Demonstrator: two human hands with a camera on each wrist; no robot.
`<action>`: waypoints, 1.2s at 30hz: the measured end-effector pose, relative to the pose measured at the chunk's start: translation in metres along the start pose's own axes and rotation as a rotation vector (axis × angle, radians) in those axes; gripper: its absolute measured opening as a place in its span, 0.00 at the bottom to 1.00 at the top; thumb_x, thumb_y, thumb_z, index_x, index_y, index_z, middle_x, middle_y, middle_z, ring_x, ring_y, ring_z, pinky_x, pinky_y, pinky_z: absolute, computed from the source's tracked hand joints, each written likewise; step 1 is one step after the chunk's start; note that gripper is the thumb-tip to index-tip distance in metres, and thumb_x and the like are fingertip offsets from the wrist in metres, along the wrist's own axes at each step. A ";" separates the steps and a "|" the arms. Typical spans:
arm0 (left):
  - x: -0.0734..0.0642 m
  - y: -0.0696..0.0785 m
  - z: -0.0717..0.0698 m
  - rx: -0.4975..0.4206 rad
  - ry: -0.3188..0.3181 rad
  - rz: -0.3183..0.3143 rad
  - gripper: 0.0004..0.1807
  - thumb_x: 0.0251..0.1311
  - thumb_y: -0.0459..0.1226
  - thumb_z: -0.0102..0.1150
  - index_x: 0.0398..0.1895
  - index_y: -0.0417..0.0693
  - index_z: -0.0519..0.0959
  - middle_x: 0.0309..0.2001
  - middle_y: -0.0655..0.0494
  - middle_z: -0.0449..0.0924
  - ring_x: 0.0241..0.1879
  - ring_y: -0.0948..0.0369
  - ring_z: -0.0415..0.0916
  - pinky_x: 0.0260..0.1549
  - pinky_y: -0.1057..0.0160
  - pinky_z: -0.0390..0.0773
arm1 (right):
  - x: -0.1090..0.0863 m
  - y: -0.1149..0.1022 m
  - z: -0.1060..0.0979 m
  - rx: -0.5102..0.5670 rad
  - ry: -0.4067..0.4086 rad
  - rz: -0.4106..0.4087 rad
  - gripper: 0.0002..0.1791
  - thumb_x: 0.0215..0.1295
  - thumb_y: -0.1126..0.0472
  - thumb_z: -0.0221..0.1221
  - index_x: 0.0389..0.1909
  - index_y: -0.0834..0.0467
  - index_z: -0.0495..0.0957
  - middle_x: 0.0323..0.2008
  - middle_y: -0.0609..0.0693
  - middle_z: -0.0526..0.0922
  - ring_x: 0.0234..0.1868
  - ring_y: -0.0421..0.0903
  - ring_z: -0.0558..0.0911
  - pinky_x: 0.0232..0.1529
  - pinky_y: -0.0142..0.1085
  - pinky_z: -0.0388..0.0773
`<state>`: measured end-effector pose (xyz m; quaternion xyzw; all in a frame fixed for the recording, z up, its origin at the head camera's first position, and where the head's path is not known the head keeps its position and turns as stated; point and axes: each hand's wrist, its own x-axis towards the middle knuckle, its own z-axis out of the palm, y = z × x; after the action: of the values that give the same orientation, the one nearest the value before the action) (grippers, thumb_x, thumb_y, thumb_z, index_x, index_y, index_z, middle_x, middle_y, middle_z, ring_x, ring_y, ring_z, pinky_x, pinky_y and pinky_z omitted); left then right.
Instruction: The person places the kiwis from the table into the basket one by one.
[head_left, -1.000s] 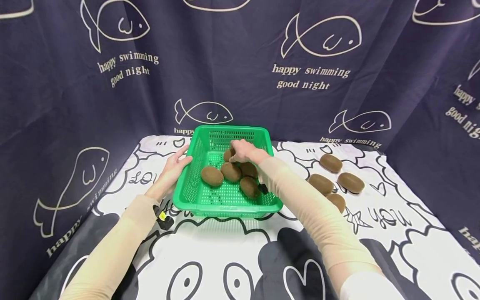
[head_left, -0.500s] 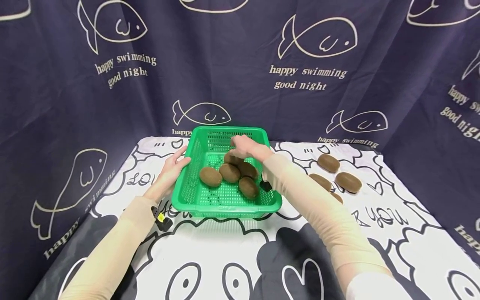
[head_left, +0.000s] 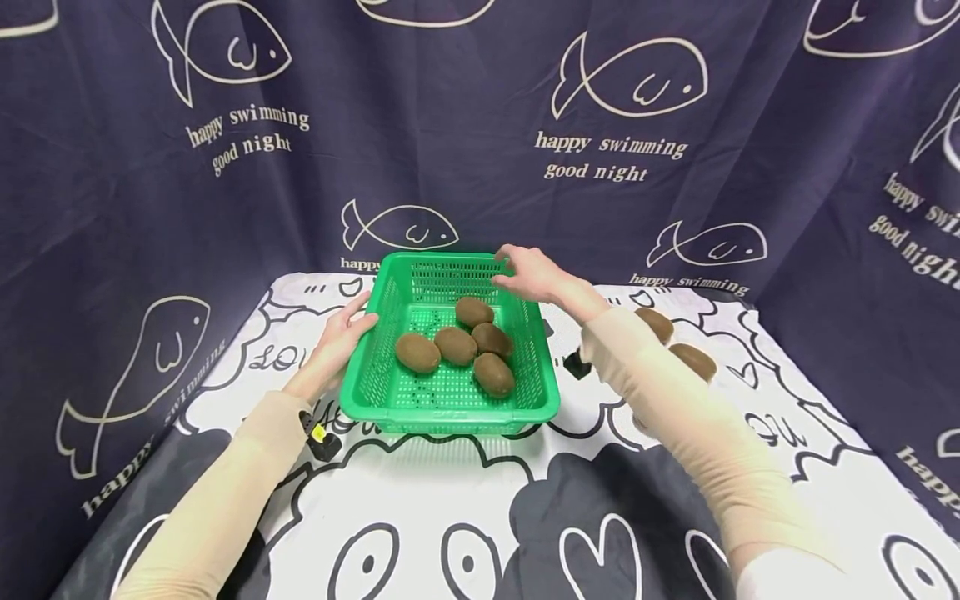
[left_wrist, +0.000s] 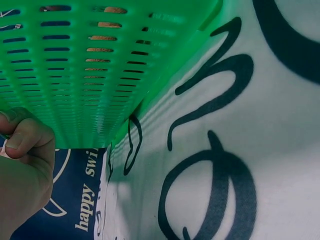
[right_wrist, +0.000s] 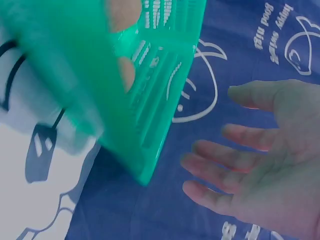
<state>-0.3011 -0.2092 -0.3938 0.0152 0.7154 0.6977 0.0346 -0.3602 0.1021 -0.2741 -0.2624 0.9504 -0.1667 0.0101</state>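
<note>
Brown, oval kiwifruit (head_left: 417,353) lie in a green plastic basket (head_left: 450,415) with slotted walls; several are grouped in its middle and right part. My left hand (head_left: 339,343) holds the basket's left rim; in the left wrist view its curled fingers (left_wrist: 31,137) are against the green wall. Over the basket's back right corner hovers my right hand (head_left: 531,273), its fingers spread and nothing in them. The right wrist view shows that palm (right_wrist: 280,170) bare and apart from the basket.
More kiwifruit (head_left: 693,360) lie on the patterned white cloth (head_left: 405,500) right of the basket, partly behind my right forearm. A dark blue curtain (head_left: 480,125) with fish drawings hangs just behind the table.
My right hand has let go of a kiwifruit inside the basket, then risen and moved right to the back right corner. The left hand has stayed on the rim.
</note>
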 end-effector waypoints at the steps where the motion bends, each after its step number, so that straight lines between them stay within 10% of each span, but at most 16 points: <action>1: 0.000 0.000 -0.001 0.006 -0.001 0.001 0.34 0.73 0.41 0.44 0.78 0.58 0.46 0.66 0.36 0.65 0.50 0.56 0.81 0.56 0.50 0.80 | -0.004 0.005 -0.001 0.013 0.017 0.008 0.27 0.69 0.54 0.55 0.63 0.64 0.67 0.57 0.65 0.77 0.58 0.60 0.77 0.58 0.51 0.77; 19: 0.000 -0.002 -0.003 0.025 0.017 0.022 0.33 0.72 0.41 0.45 0.77 0.58 0.48 0.67 0.35 0.64 0.48 0.61 0.81 0.57 0.50 0.80 | -0.077 0.094 0.010 -0.028 0.079 0.087 0.34 0.61 0.53 0.62 0.61 0.70 0.65 0.56 0.73 0.74 0.58 0.67 0.74 0.60 0.58 0.74; 30: -0.001 0.005 0.000 0.030 0.008 0.004 0.33 0.73 0.41 0.44 0.77 0.60 0.47 0.65 0.31 0.65 0.40 0.68 0.82 0.58 0.49 0.79 | -0.116 0.131 0.025 -0.201 -0.181 0.236 0.39 0.50 0.48 0.68 0.54 0.74 0.71 0.47 0.70 0.81 0.46 0.63 0.80 0.51 0.53 0.80; 36: -0.009 0.016 0.003 0.026 0.005 -0.013 0.33 0.73 0.38 0.43 0.78 0.55 0.47 0.66 0.32 0.64 0.37 0.70 0.80 0.50 0.58 0.84 | -0.121 0.139 0.030 -0.190 -0.171 0.231 0.33 0.44 0.55 0.69 0.47 0.73 0.73 0.39 0.64 0.81 0.38 0.59 0.79 0.42 0.49 0.81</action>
<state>-0.2922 -0.2063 -0.3772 0.0090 0.7247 0.6880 0.0373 -0.3219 0.2658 -0.3554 -0.1646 0.9814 -0.0510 0.0849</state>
